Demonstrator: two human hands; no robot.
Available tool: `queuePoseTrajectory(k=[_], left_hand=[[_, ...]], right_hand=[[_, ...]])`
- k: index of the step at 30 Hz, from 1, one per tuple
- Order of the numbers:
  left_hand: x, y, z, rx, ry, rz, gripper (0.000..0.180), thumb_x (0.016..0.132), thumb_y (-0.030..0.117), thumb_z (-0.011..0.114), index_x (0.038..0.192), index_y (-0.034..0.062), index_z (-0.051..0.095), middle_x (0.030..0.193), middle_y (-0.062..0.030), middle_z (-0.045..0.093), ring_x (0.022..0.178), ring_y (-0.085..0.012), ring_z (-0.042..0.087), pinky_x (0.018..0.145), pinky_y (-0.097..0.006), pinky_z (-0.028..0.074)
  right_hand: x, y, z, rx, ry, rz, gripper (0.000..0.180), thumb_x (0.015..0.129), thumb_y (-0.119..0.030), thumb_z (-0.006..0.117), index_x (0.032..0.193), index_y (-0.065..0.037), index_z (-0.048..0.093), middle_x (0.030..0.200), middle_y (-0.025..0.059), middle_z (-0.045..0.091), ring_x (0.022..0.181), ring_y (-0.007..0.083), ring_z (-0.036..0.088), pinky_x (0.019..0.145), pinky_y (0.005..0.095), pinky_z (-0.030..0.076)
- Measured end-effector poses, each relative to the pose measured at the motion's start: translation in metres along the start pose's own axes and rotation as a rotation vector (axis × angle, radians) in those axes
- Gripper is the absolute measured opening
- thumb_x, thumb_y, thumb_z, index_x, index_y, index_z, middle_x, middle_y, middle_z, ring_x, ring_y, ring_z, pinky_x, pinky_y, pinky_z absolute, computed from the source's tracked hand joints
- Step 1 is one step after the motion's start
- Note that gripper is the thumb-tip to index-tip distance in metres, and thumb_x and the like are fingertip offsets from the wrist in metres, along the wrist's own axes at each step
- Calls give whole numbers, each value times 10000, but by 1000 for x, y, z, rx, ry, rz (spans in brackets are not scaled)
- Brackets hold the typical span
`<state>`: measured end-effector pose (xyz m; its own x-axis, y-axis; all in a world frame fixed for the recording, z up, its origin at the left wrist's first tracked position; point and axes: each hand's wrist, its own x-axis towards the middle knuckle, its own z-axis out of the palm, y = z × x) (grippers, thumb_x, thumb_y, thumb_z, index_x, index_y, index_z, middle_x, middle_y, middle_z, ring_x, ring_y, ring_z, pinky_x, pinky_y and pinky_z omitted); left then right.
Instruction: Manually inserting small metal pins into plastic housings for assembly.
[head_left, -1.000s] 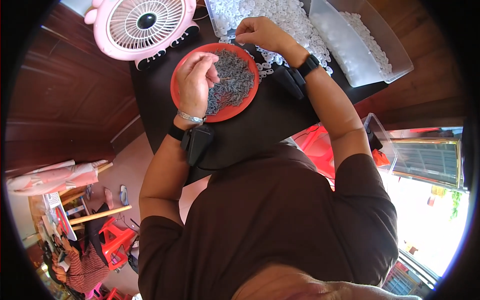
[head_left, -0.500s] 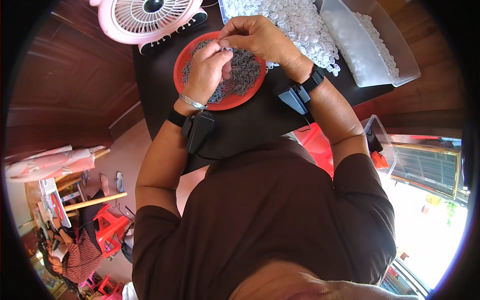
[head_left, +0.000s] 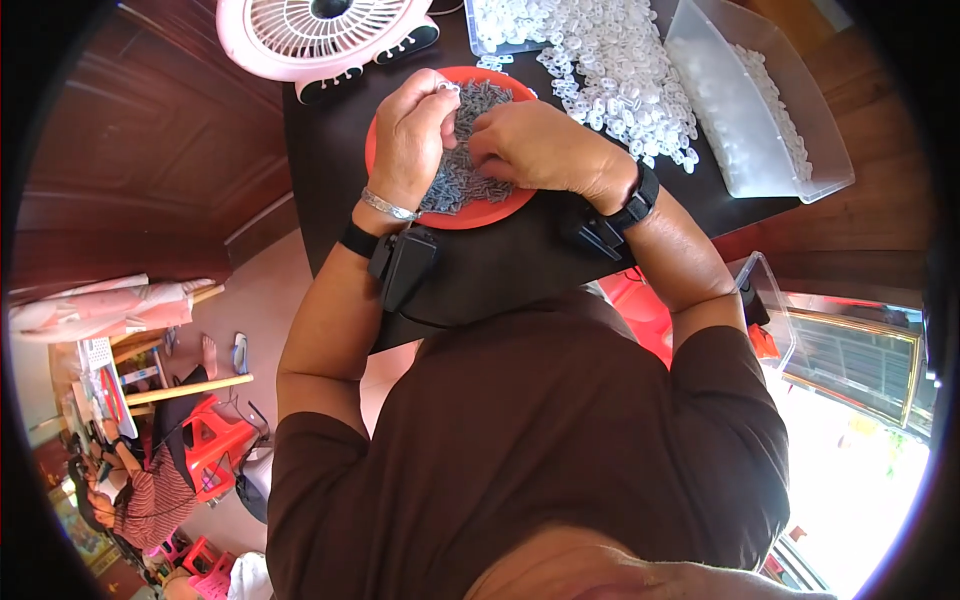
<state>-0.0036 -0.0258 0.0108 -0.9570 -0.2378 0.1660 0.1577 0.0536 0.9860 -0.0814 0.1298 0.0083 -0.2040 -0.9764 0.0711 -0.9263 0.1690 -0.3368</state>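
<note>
My left hand [head_left: 410,135] is closed over the left side of a round orange-red plate [head_left: 480,215]. Between its thumb and forefinger it pinches a small clear-white plastic piece [head_left: 451,88]. The plate holds a heap of small grey screw-like pieces [head_left: 450,188]. Over the heap's right part, my right hand [head_left: 540,145] reaches down with curled fingers touching the grey pieces; its fingertips are partly hidden, so whatever they hold does not show. Beyond the plate lies a spread pile of clear-white oval plastic pieces with holes [head_left: 625,75].
A pink fan [head_left: 325,40] stands at the far left of the black table [head_left: 480,270]. At the right is a translucent bin [head_left: 725,140] of white pieces; a clear tray [head_left: 483,35] sits at the back. Left of me, another person [head_left: 160,500] sits near red stools [head_left: 215,440].
My right hand has left my left fingertips and come down toward me to the grey heap. My left hand keeps its pinch on the white piece. The whole view has shifted slightly.
</note>
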Motion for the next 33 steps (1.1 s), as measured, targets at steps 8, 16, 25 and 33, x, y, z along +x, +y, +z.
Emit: queuePoseTrajectory(k=[8, 16, 25, 33], left_hand=[[1, 1, 0, 38, -21, 3, 191, 862, 181, 485, 727, 53, 527, 632, 12, 495, 528, -69, 485, 473, -189, 348], [1, 2, 0, 77, -71, 7, 207, 865, 189, 470, 713, 55, 511, 621, 17, 484, 523, -61, 476, 473, -184, 340], [-2, 3, 5, 104, -124, -10, 203, 865, 189, 487, 729, 46, 535, 599, 17, 479, 511, -58, 465, 463, -183, 328], [-5, 3, 11, 31, -75, -41, 192, 853, 122, 513, 698, 9, 527, 576, 7, 451, 504, -61, 407, 473, -216, 327]], right_hand=[[3, 8, 1, 210, 312, 32, 147, 803, -175, 614, 836, -33, 593, 787, 118, 609, 750, 320, 591, 678, 380, 467], [8, 23, 1, 1005, 320, 219, 179, 901, -181, 551, 910, -8, 597, 789, 4, 599, 726, 77, 542, 686, 223, 450], [8, 19, -4, 1099, 472, 257, 222, 937, -233, 528, 873, -27, 580, 745, -10, 564, 672, 61, 500, 643, 212, 433], [9, 15, -2, 1089, 465, 180, 239, 938, -245, 534, 845, -26, 564, 699, -21, 518, 637, 57, 477, 597, 204, 415]])
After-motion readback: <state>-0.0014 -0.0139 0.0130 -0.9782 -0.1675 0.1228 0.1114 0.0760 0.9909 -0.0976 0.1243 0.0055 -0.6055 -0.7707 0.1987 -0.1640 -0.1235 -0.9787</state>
